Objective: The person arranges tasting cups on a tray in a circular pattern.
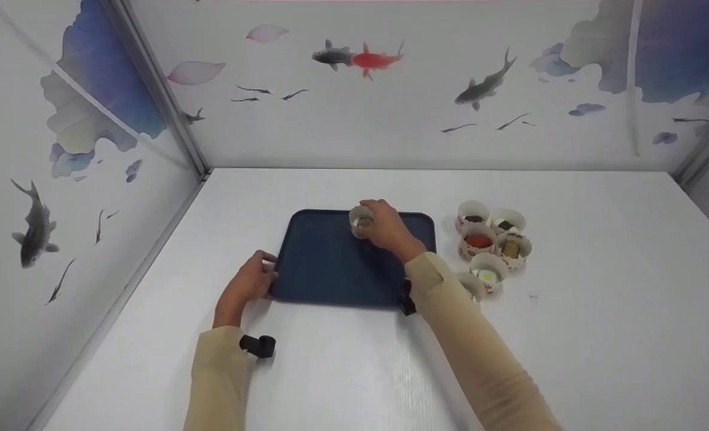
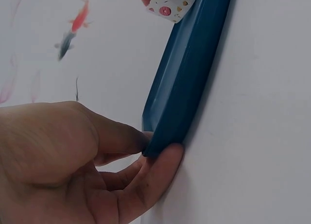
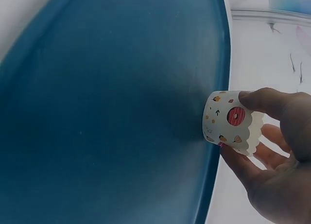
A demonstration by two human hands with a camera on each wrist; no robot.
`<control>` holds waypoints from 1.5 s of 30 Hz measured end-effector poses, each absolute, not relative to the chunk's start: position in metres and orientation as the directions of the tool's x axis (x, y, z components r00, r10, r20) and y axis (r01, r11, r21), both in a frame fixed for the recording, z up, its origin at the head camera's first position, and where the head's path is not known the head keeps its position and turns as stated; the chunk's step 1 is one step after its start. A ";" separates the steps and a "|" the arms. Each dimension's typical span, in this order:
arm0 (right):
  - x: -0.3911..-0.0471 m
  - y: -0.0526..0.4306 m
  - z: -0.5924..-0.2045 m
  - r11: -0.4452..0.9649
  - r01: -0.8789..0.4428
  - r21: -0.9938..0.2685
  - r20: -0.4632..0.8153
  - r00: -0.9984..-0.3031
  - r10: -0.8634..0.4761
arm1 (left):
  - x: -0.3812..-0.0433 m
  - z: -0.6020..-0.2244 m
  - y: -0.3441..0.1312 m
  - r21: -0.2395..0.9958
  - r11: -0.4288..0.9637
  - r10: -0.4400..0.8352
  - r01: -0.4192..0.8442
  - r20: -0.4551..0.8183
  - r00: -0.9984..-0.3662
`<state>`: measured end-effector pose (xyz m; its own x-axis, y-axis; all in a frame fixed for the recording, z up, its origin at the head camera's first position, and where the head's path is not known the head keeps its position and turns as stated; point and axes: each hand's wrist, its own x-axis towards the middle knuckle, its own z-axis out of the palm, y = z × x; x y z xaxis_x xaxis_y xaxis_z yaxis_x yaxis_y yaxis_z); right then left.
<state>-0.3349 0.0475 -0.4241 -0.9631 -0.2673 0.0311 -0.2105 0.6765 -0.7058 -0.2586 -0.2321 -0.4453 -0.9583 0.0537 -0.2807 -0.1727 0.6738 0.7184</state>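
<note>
A dark blue tray lies on the white table. My left hand pinches its left edge, with the thumb on the rim and fingers under it, as the left wrist view shows. Near the tray's far edge, my right hand holds a small paper cup between thumb and fingers. In the right wrist view the cup is white with a doughnut print and a scalloped rim, its base at the tray's surface. What the cup contains is hard to make out.
Right of the tray several similar paper cups stand close together, among them one with red contents, one with a brownish-green filling and one with something pale green. My right sleeve partly hides another cup. Printed walls border the table.
</note>
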 end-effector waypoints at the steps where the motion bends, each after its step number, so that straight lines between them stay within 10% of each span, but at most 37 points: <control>1: -0.335 0.048 -0.424 0.678 -0.212 -0.704 0.032 -0.963 -0.268 | -0.259 -0.445 -0.232 0.720 0.671 0.054 -0.175 -0.283 -0.958; 45: -0.318 0.089 -0.376 0.679 -0.225 -0.699 0.010 -0.952 -0.306 | -0.256 -0.446 -0.231 0.730 0.662 0.053 -0.172 -0.275 -0.960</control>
<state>-0.3184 0.0895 -0.3758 -0.9521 -0.3057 0.0097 -0.2252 0.6792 -0.6985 -0.2559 -0.2311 -0.4459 -0.9601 0.0531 -0.2747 -0.1721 0.6619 0.7295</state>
